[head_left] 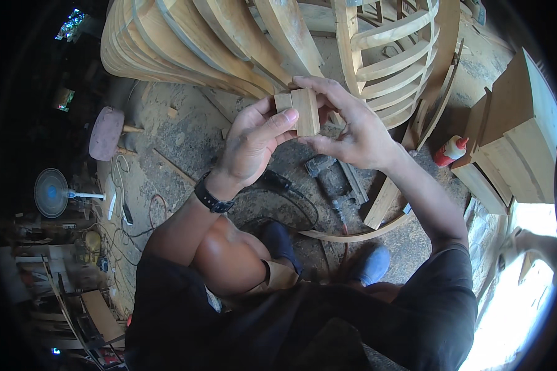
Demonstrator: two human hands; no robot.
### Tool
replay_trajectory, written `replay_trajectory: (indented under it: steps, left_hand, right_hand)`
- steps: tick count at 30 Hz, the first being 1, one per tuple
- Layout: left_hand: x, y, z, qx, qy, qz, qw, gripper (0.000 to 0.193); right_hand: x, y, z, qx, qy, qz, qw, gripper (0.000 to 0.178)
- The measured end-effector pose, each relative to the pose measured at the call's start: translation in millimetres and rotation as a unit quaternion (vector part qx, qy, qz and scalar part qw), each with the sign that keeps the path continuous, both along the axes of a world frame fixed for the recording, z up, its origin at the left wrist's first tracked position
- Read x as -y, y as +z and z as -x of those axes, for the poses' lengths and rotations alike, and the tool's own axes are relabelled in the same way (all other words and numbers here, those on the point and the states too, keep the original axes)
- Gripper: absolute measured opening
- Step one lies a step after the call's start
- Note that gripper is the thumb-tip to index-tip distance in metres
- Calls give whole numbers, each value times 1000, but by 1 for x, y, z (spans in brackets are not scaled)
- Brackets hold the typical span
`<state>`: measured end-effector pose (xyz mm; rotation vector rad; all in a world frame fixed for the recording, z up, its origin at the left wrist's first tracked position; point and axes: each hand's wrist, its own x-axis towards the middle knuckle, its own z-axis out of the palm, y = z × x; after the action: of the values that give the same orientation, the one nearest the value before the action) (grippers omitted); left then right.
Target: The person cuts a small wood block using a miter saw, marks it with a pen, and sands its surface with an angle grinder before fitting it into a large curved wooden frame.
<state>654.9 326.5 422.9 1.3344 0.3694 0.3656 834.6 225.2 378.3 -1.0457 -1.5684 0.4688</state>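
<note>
Two small pale wooden blocks are held up in front of me, side by side and seemingly touching. My left hand (254,139) is closed round the left wooden block (283,101), its thumb lying across the front. My right hand (356,127) grips the right wooden block (305,112) between the thumb at its lower end and the fingers at its top. The right block looks longer than the visible part of the left one. The left hand hides much of the left block.
Beyond my hands stand curved wooden frames (216,37) and a slatted wooden structure (393,65). A power tool (329,175) with a hose lies on the dusty floor. At right are a red glue bottle (450,151) and wooden boxes (507,136); at left, a stool (106,133) and fan (51,193).
</note>
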Motion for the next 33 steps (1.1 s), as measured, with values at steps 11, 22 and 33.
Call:
replay_trajectory:
  steps: [11, 22, 33]
  left_hand:
    - [-4, -2, 4, 25, -23, 41, 999, 52]
    - [2, -6, 1, 63, 53, -61, 995, 48]
    - [7, 1, -1, 28, 75, -110, 991, 45]
  right_hand:
    - [1, 7, -9, 5, 16, -11, 1000, 90]
    - [2, 6, -19, -136, 60, -25, 989, 66]
    - [-1, 4, -21, -139, 54, 66, 987, 45]
